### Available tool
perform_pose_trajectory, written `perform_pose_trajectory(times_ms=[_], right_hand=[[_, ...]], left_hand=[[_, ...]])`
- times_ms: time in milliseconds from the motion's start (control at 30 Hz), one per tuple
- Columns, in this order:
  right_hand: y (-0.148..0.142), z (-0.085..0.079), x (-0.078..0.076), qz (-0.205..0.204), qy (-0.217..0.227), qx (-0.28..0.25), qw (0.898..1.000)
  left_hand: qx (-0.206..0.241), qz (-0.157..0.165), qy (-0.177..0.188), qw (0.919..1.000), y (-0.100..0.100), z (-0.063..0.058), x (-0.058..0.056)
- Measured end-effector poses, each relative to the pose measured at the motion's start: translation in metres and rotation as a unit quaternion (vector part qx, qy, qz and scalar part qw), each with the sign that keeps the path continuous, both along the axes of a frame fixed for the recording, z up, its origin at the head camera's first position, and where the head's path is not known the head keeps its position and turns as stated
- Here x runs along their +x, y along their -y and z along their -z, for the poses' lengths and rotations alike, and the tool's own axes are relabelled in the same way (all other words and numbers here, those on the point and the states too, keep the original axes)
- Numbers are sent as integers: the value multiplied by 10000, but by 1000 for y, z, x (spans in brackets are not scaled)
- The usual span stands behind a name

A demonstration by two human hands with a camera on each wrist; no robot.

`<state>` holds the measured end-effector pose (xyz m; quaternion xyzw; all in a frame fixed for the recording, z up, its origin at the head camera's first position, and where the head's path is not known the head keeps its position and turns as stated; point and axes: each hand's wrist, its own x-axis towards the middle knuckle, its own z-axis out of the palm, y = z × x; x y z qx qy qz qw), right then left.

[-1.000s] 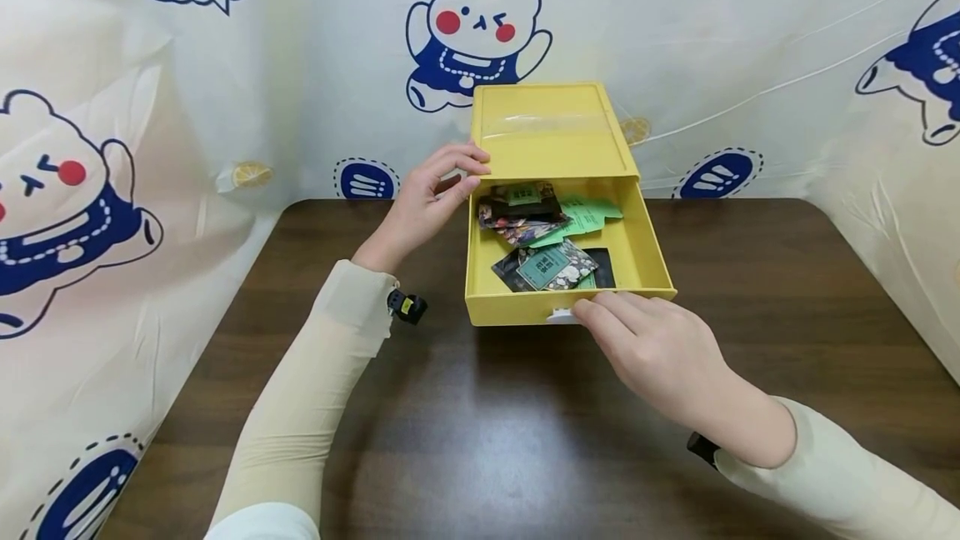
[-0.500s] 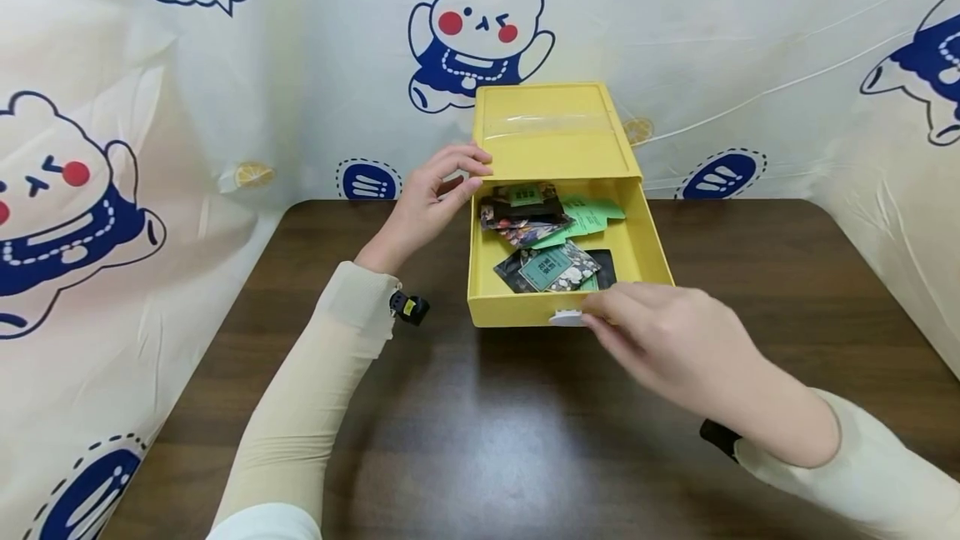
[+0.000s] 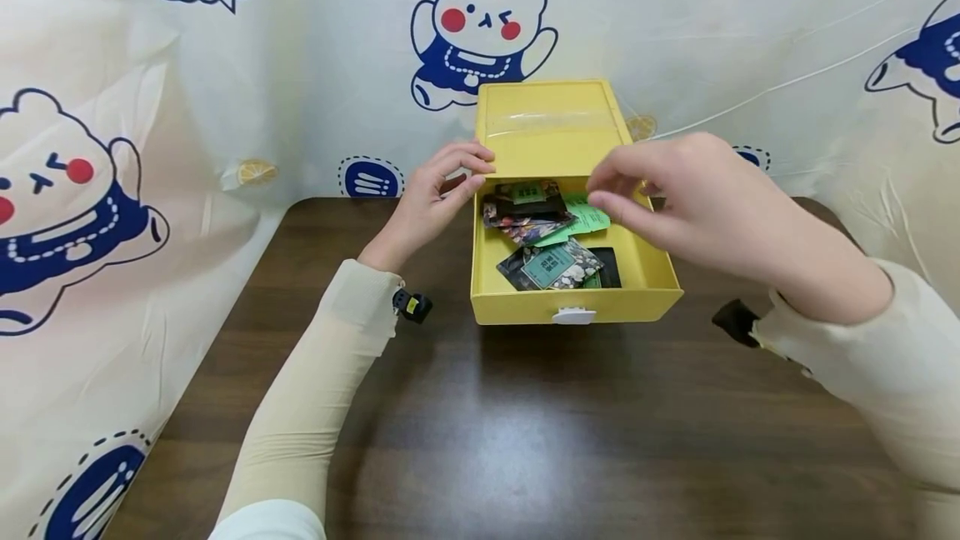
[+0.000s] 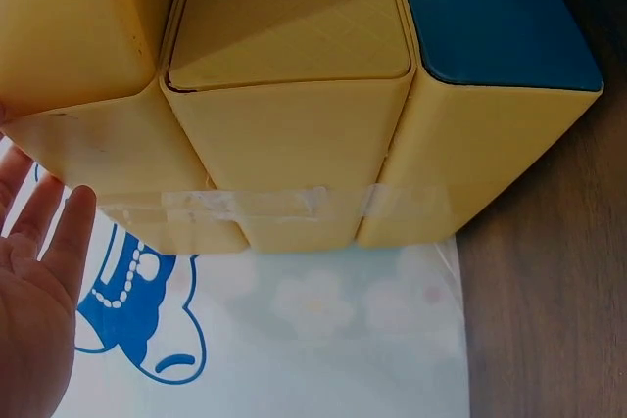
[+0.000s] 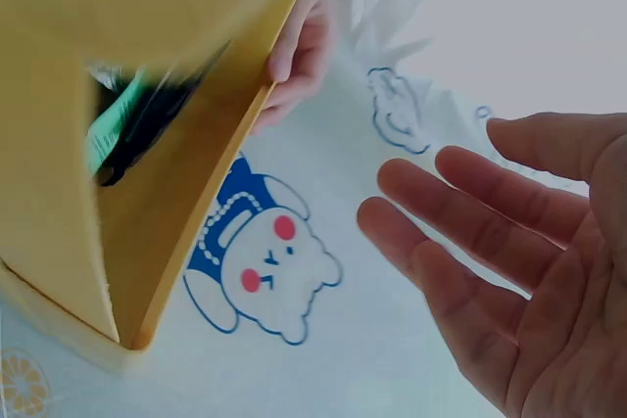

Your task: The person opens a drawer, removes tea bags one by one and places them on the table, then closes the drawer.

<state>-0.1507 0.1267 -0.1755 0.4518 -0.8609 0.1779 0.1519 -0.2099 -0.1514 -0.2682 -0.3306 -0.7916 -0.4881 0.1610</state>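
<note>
A yellow drawer (image 3: 510,308) stands pulled out of its yellow cabinet (image 3: 547,147), with a white handle (image 3: 574,317) on its front. Inside it lie several flat packets: a dark patterned one with a teal label (image 3: 551,266), a green one (image 3: 577,226) and dark ones (image 3: 521,212) at the back left. My left hand (image 3: 425,205) rests against the cabinet's left edge, fingertips near its top. Over the drawer's right side hovers my right hand (image 3: 697,200), fingers loosely bent. The right wrist view shows that hand (image 5: 519,252) apart from the drawer, holding nothing.
Under the cabinet spreads a dark wooden table (image 3: 450,448). A patterned cloth (image 3: 337,65) hangs behind and at the sides. In the left wrist view, yellow sections (image 4: 294,149) are joined by clear tape (image 4: 265,205); one has a teal face (image 4: 500,17).
My right hand has let go of the white handle and risen up and back over the drawer's right side. The drawer remains pulled out, and my left hand keeps its place.
</note>
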Motion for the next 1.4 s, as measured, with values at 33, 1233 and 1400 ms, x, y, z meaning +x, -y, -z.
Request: perform_pose_trajectory(times_ms=[33,1233,1400], right_hand=[[3,-2,-6,15,101,65,9999],[68,27,-71,-652,2827,3331,8972],[71,27,-70,-797,2570,3354,9028]], left_hand=[[4,-3,11,10000,0,0,0],[181,140,36,9997,0,1,3],[120,57,30,9999,0,0,3]])
